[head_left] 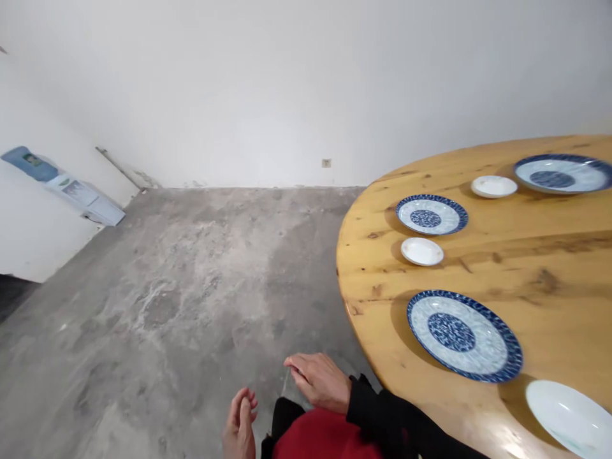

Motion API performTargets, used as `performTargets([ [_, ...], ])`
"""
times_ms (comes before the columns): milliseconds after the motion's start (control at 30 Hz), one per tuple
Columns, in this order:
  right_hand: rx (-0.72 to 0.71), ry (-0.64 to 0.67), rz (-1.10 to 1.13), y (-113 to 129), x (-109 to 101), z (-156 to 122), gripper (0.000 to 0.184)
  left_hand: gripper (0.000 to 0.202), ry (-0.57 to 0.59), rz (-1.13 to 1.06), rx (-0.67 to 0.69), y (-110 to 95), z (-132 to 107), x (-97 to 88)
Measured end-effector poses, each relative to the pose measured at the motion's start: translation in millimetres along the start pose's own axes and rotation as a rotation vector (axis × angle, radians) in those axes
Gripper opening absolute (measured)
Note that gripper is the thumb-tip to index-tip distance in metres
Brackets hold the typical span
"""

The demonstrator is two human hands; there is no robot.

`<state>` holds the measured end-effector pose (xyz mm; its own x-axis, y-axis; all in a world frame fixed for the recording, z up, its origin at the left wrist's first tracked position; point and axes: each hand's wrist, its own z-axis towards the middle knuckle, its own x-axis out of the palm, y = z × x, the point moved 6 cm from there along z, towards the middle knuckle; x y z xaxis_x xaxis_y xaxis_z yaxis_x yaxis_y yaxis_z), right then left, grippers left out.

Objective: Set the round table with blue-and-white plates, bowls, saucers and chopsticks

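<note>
My left hand (240,424) hangs low at the bottom middle, over the concrete floor, fingers loosely curled and holding nothing. My right hand (319,381) is just right of it, close to my body, in a black sleeve, with fingers extended and slightly bent and nothing in them. Both hands are off the round wooden table (549,255) and left of its rim. Nearest my right hand is a blue-patterned plate (463,335) close to the table's edge.
The table carries two more blue-patterned plates (431,214) (563,173), two small white saucers (422,251) (494,186) and a white dish (571,417) at the lower right. A water dispenser (62,185) stands at the left wall. Bare concrete floor (191,287) stretches left.
</note>
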<state>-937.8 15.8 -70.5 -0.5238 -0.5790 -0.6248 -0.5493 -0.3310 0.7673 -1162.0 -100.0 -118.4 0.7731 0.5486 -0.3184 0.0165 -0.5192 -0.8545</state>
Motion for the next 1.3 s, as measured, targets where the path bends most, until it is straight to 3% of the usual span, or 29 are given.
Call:
performTargets([
  [133,0.079,-0.027,0.04,-18.0,-10.5,23.4,0.035,0.076,0.182,0.055,-0.035,-26.6,38.3,53.0],
  [267,0.214,-0.096,0.082,-37.8,-29.9,57.1,0.035,0.073,0.357,0.119,0.069,-69.0,99.4,108.1],
  [400,0.332,-0.204,0.062,-53.3,-70.9,110.8,0.035,0.073,0.466,0.193,0.159,-122.7,180.8,153.1],
  [567,0.481,-0.442,0.088,-68.8,-129.1,169.8,0.036,0.075,0.591,0.269,0.245,-195.1,276.3,197.3],
  [667,0.559,-0.535,0.094,-76.6,-147.9,192.0,0.037,0.074,0.651,0.319,0.302,-233.3,322.7,225.4],
  [733,0.614,-0.561,0.096,-83.8,-154.9,201.8,0.038,0.072,0.705,0.358,0.339,-256.1,345.2,253.5],
  [867,0.723,-0.623,0.13,-106.0,-169.5,212.5,0.038,0.069,0.885,0.396,0.401,-293.0,354.7,335.3],
  [1033,0.819,-0.756,0.201,-150.5,-197.0,222.9,0.037,0.059,1.169,0.397,0.509,-317.1,309.3,437.5],
  [1167,0.779,-0.837,0.267,-197.2,-230.1,244.0,0.035,0.055,1.343,0.487,0.569,-326.9,287.7,495.1],
  [1300,0.749,-0.9,0.31,-245.0,-284.8,264.7,0.035,0.064,1.359,0.64,0.573,-352.6,308.5,547.8],
])
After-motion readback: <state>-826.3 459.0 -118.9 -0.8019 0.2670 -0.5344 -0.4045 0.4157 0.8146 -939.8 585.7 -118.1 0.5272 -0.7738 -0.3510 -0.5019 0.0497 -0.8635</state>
